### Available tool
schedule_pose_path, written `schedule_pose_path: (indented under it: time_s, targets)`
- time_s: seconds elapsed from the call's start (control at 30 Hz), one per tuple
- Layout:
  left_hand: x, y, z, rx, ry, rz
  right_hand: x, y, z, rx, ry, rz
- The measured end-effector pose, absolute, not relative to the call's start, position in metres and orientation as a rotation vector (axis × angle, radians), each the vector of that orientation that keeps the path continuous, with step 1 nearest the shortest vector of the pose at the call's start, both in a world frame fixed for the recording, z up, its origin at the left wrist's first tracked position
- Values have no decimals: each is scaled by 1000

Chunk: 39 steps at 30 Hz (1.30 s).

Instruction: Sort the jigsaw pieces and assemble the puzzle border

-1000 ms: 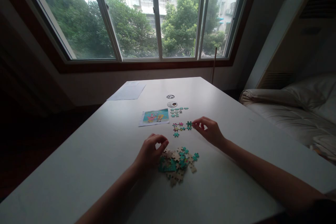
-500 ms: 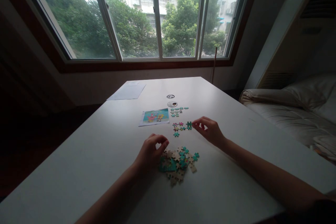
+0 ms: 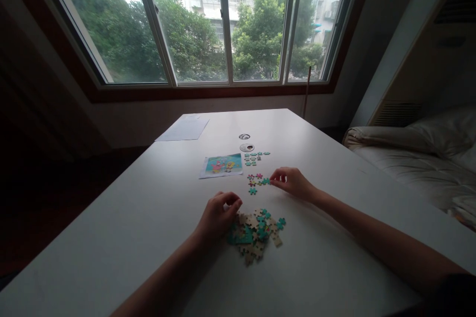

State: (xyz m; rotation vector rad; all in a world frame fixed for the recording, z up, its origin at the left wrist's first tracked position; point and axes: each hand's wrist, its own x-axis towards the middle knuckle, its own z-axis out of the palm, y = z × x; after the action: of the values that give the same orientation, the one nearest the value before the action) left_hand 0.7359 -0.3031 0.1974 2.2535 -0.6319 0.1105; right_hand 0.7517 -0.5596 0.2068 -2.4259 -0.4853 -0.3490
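Observation:
My right hand [image 3: 292, 181] reaches in from the right, fingertips pinched at the edge of a teal puzzle piece [image 3: 265, 181]. That piece lies at the right end of a small group of pink, yellow and teal pieces [image 3: 252, 183]. A single teal piece [image 3: 253, 191] sits just below the group. My left hand [image 3: 219, 214] rests at the left edge of a loose pile of puzzle pieces [image 3: 256, 237], thumb and fingers curled together; whatever is between them is too small to see. Plain tan backs and teal faces mix in the pile.
A colourful cartoon picture sheet [image 3: 223, 165] lies left of the sorted pieces. Beyond are rows of teal pieces [image 3: 253, 155], two round items [image 3: 247, 147] and a paper sheet [image 3: 182, 129] on the white table [image 3: 122, 218]. A sofa [image 3: 401, 158] stands at the right.
My right hand has lowered a little, bringing the held teal piece from tilted up to flat beside the group. My left hand stays by the pile. The view shifts slightly.

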Motion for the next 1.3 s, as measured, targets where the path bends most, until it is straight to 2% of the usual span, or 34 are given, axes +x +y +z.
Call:
schedule_pose_path:
  time_s: [0.3, 0.93, 1.1, 1.3]
  targets:
    - [735, -304, 199, 2250, -642, 127, 740, -546, 197, -2470, -461, -254]
    - [736, -305, 198, 2240, -639, 125, 736, -538, 208, -2488, -532, -304]
    - [736, -304, 194, 2227, -623, 116, 719, -557, 231, -2301, -885, 99]
    - [733, -303, 197, 2241, -654, 137, 703, -565, 241, -2290, -911, 453]
